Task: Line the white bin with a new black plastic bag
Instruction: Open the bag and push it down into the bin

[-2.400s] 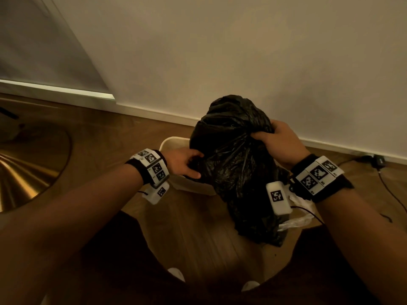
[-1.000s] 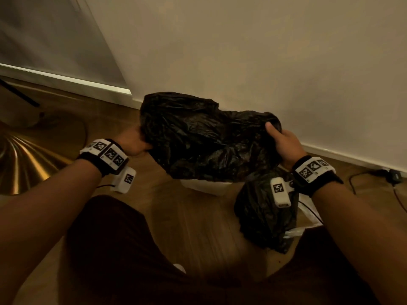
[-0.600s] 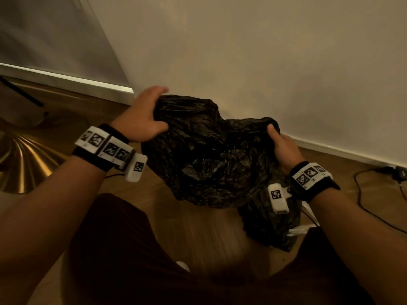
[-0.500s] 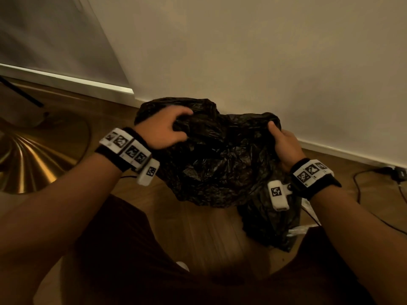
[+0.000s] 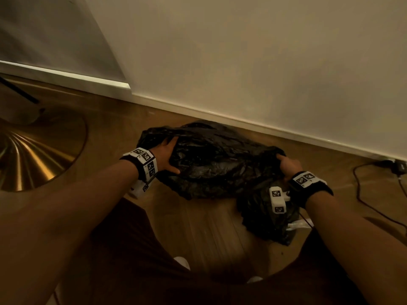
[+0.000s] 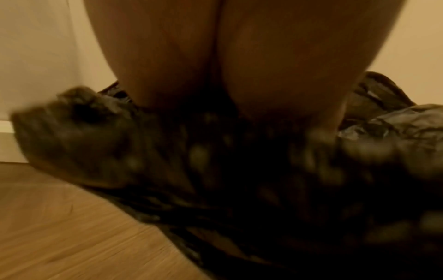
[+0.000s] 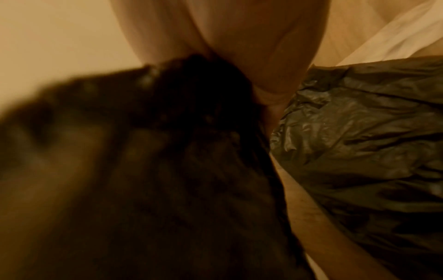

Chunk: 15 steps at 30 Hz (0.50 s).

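Note:
A crumpled new black bag [image 5: 220, 164] lies spread low over the spot by the wall where the white bin stood; the bin itself is hidden under it. My left hand [image 5: 169, 157] grips the bag's left edge, thumb outside and fingers tucked into the folds. My right hand [image 5: 288, 166] pinches the right edge. The left wrist view, blurred, has the left hand [image 6: 215, 75] sunk into the black bag [image 6: 239, 189]. In the right wrist view the right hand [image 7: 251, 47] holds blurred black film [image 7: 167, 170].
A second, filled black bag [image 5: 264, 219] [image 7: 359, 142] sits on the wooden floor just below my right wrist. A brass disc base [image 5: 33, 155] lies at the left. A black cable [image 5: 363, 194] runs along the floor at the right. The skirting board [image 5: 242, 119] is close behind.
Both hands have come down with the bag, from chest height to low over the bin. My left hand shifted from the top of the bag to its left edge.

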### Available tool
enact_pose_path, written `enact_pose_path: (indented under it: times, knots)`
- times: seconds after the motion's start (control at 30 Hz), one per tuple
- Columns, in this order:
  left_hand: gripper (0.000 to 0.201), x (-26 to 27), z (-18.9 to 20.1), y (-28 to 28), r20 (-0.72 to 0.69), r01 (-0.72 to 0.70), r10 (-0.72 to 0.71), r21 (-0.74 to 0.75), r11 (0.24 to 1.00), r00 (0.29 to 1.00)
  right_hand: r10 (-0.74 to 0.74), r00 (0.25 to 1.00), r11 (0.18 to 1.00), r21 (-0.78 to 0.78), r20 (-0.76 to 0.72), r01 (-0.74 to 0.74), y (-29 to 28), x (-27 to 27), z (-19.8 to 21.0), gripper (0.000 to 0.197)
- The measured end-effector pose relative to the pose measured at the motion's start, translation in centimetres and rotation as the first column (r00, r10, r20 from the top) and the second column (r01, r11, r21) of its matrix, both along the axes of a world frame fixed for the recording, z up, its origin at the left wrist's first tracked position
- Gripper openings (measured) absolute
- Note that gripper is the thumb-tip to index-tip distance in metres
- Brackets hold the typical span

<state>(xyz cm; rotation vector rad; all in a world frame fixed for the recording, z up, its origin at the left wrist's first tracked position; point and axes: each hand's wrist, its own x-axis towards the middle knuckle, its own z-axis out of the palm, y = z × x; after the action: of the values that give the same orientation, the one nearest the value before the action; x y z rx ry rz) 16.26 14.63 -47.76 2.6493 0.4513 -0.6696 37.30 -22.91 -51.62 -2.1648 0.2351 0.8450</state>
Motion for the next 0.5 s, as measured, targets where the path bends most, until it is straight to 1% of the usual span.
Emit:
enact_pose_path:
  times: [0.03, 0.07, 0.1, 0.13, 0.17, 0.2, 0.23, 0.27, 0.3, 0.33, 0.37, 0.4, 0.43, 0.47, 0.5]
  knots:
    - [0.142, -0.2, -0.2, 0.1, -0.012, 0.013, -0.013, 0.007, 1.000, 1.000, -0.030, 0.999, 1.000, 0.008, -0.025, 0.030, -0.1, -0.3, -0.1, 0.065]
    - [0.143, -0.3, -0.3, 0.2, -0.019, 0.023, -0.023, 0.017, 1.000, 1.000, -0.037, 0.998, 0.999, 0.032, -0.060, 0.038, 0.1, -0.6, 0.5, 0.069]
    - [0.142, -0.3, -0.4, 0.4, -0.020, 0.034, -0.034, 0.027, 0.999, 0.999, -0.015, 0.997, 0.999, 0.050, -0.071, 0.018, 0.5, -1.2, 1.7, 0.065]
    - [0.139, -0.3, -0.3, 0.4, -0.017, 0.047, -0.047, 0.035, 0.998, 0.999, 0.013, 0.999, 0.998, 0.054, -0.047, -0.011, 1.0, -1.6, 3.0, 0.060]
    - [0.133, -0.1, 0.0, 0.5, -0.003, 0.060, -0.060, 0.044, 0.997, 0.998, 0.056, 0.998, 0.998, 0.033, 0.026, -0.057, 1.4, -2.0, 4.3, 0.060]
    - [0.127, 0.2, 0.3, 0.5, 0.020, 0.070, -0.071, 0.048, 0.996, 0.997, 0.101, 0.981, 0.995, -0.004, 0.166, -0.102, 1.6, -2.2, 5.3, 0.067]
    - [0.119, 0.5, 0.8, 0.5, 0.044, 0.075, -0.077, 0.046, 0.996, 0.996, 0.152, 0.925, 0.988, -0.042, 0.349, -0.147, 2.0, -3.0, 6.8, 0.070]
    - [0.110, 0.8, 1.4, 0.2, 0.071, 0.080, -0.083, 0.042, 0.996, 0.994, 0.201, 0.829, 0.978, -0.056, 0.521, -0.202, 2.3, -3.9, 7.8, 0.065]
    - [0.102, 1.1, 1.7, 0.0, 0.104, 0.083, -0.086, 0.040, 0.996, 0.991, 0.245, 0.727, 0.958, -0.046, 0.642, -0.282, 2.8, -5.4, 9.1, 0.054]
    - [0.095, 1.4, 2.0, -0.2, 0.136, 0.075, -0.079, 0.034, 0.997, 0.987, 0.302, 0.664, 0.917, -0.017, 0.684, -0.399, 3.4, -6.5, 9.6, 0.041]
    - [0.090, 1.7, 2.1, -0.5, 0.161, 0.051, -0.053, 0.019, 0.999, 0.986, 0.386, 0.644, 0.844, 0.029, 0.661, -0.536, 4.0, -7.9, 10.0, 0.030]
    - [0.086, 2.0, 2.1, -0.8, 0.172, 0.014, -0.013, -0.003, 1.000, 0.985, 0.501, 0.636, 0.752, 0.068, 0.586, -0.655, 4.6, -9.1, 10.1, 0.027]
    - [0.083, 2.3, 2.0, -1.1, 0.179, -0.033, 0.038, -0.029, 0.999, 0.983, 0.626, 0.621, 0.660, 0.104, 0.471, -0.744, 5.2, -10.1, 10.0, 0.031]
    - [0.080, 2.5, 1.8, -1.3, 0.183, -0.086, 0.094, -0.054, 0.995, 0.979, 0.729, 0.587, 0.583, 0.130, 0.352, -0.802, 5.8, -10.6, 9.7, 0.039]
    - [0.077, 2.8, 1.5, -1.4, 0.186, -0.132, 0.144, -0.078, 0.988, 0.972, 0.805, 0.547, 0.533, 0.127, 0.230, -0.837, 6.2, -10.8, 9.1, 0.049]
